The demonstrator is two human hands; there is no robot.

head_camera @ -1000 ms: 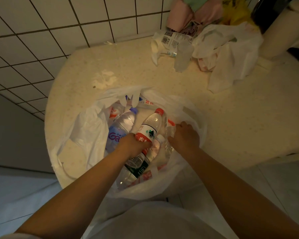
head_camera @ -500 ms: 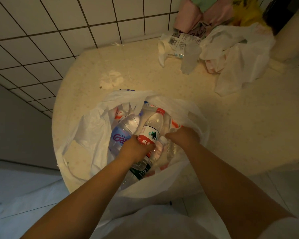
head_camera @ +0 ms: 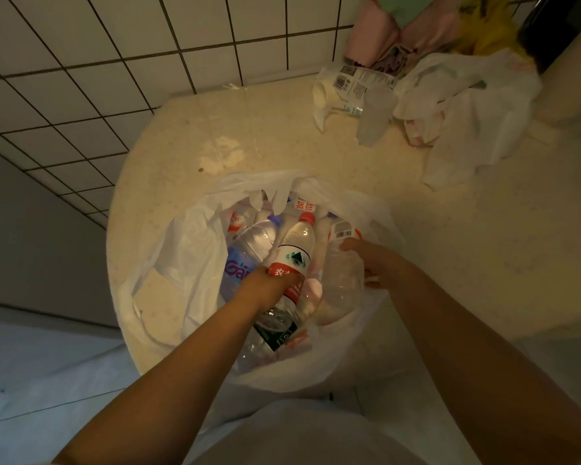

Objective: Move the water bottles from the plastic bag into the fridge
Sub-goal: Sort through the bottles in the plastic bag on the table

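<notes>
A white plastic bag (head_camera: 182, 263) stands open on the rounded corner of a beige counter (head_camera: 450, 246), holding several water bottles. My left hand (head_camera: 269, 280) is inside the bag and grips a red-capped bottle with a red and white label (head_camera: 296, 250) around its middle. A bottle with a blue label (head_camera: 245, 253) lies to its left, and a dark-labelled bottle (head_camera: 275, 330) lies below my left hand. My right hand (head_camera: 376, 263) holds a clear bottle (head_camera: 344, 280) at the bag's right side, its fingers partly hidden. The fridge is not in view.
Crumpled white bags (head_camera: 467, 105), a labelled white package (head_camera: 353, 85) and pink and yellow cloth (head_camera: 416, 25) lie at the counter's back right. A tiled wall (head_camera: 148, 45) runs behind. A crumpled scrap (head_camera: 222, 156) lies beyond the bag. Pale floor (head_camera: 31, 364) is at lower left.
My right hand has lifted the clear bottle higher at the bag's right side, baring more of it. My left hand keeps its hold on the red-labelled bottle.
</notes>
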